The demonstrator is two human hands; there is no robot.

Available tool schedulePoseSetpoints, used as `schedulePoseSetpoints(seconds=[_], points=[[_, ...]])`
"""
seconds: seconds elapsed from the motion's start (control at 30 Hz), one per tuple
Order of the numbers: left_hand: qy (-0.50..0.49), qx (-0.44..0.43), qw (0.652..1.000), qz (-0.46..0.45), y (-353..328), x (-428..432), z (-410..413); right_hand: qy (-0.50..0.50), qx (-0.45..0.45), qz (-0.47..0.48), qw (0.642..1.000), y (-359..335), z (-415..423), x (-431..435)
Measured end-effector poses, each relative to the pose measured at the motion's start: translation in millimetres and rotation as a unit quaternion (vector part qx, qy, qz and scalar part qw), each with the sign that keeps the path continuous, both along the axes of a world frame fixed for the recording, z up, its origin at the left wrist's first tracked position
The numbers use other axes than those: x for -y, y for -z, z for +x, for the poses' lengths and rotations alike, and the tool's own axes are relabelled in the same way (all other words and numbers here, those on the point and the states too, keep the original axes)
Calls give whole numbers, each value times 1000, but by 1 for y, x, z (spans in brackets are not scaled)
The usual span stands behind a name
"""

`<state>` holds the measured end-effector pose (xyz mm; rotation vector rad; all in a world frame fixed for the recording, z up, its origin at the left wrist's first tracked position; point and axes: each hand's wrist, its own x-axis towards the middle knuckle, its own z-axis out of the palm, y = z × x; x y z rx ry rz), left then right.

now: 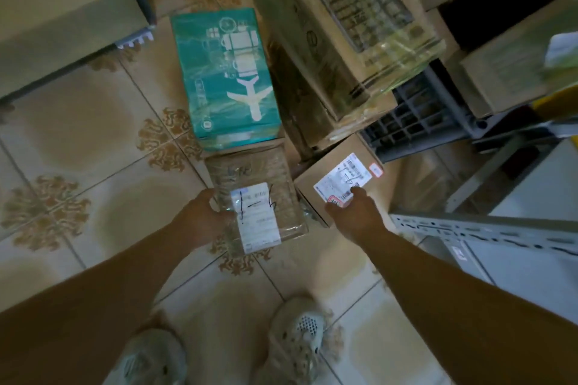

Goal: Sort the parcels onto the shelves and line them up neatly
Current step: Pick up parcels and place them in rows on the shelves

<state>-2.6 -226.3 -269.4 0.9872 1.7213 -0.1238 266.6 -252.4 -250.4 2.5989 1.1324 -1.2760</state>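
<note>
Early stage, judging by the pile: parcels sat on the tiled floor [93, 134], none of them seen shelved, and the grey perforated metal shelf rail [469, 231] stood to the right. The left hand [205, 212] gripped the left edge of the tape-wrapped brown parcel with the white "1-6" label [259, 197], fingers curled round it. The right hand [353, 209] clutched the near corner of the small brown cardboard box [337, 178] just beside it. The taped parcel lay label-up, its long axis running away from the person with the far end leaning slightly left, touching the teal plane-printed box [225, 72]. Lifting, sorting and lining up all remained.

The person wears pale, perforated clogs [297, 337], forearms [438, 284] bare.
</note>
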Motion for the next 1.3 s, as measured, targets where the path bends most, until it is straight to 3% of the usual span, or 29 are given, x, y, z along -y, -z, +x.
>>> schedulePoseSetpoints(seconds=[0.1,0.2,0.3,0.73,1.03,1.17,1.3], points=[[-122,29,992,0,32,0,18,31,25,-1,999,29,12,1],[-233,30,972,14,57,1,29,199,-32,13,979,56,16,1],[-285,45,957,-13,74,7,27,274,-86,31,957,79,14,5],[-228,63,972,20,89,14,21,415,-184,88,886,89,19,3],[-173,51,983,-16,75,10,-19,400,-214,86,887,79,22,53],[-172,99,979,-42,81,16,-29,404,-240,79,879,85,10,65],[-173,155,973,-5,92,25,-24,421,-238,95,870,91,0,67]])
